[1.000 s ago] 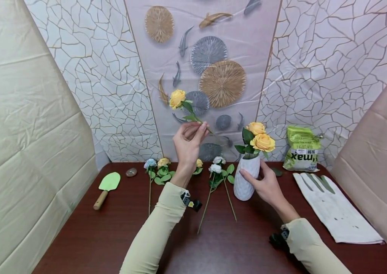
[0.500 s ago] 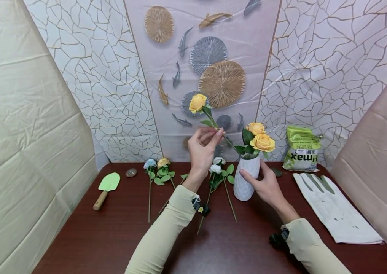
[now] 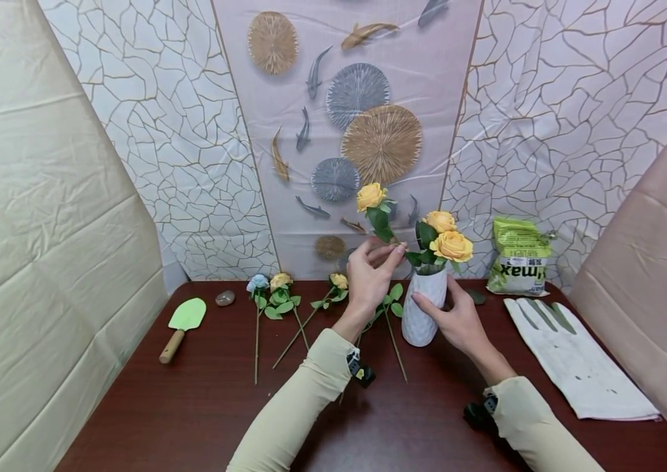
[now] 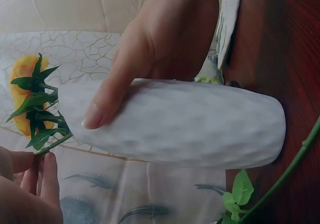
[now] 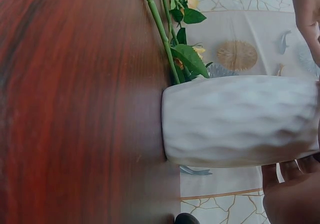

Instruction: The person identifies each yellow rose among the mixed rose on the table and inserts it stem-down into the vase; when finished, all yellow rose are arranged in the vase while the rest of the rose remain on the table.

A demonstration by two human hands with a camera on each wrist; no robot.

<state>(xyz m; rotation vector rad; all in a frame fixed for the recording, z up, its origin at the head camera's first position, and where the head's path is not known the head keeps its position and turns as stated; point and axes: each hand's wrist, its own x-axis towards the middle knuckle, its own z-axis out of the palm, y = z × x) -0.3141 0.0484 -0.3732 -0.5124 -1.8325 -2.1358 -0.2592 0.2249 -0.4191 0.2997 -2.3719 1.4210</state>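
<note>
My left hand [image 3: 370, 278] pinches the stem of a yellow rose [image 3: 371, 196] between thumb and fingers, its bloom tilted up and left. The stem's lower part runs to the mouth of a white textured vase [image 3: 418, 322]; how deep it reaches cannot be seen. Two more yellow roses [image 3: 452, 246] with dark green leaves stand in the vase. On the vase's right side, my right hand [image 3: 466, 321] grips it, the thumb across the front. In the left wrist view, that thumb lies along the upright vase [image 4: 200, 124], whose base meets the table.
On the dark red table [image 3: 427, 426] lie a blue rose [image 3: 258, 283], yellow roses [image 3: 280, 282] and stems partly behind my left arm. A green trowel [image 3: 187, 314] and clear stone [image 3: 225, 298] are left; a green bag [image 3: 519, 262] and white gloves [image 3: 581, 367] are right.
My left hand has moved right and down with the yellow rose, bringing its stem to the vase mouth. It now covers the white roses on the table. Right hand and vase stay put.
</note>
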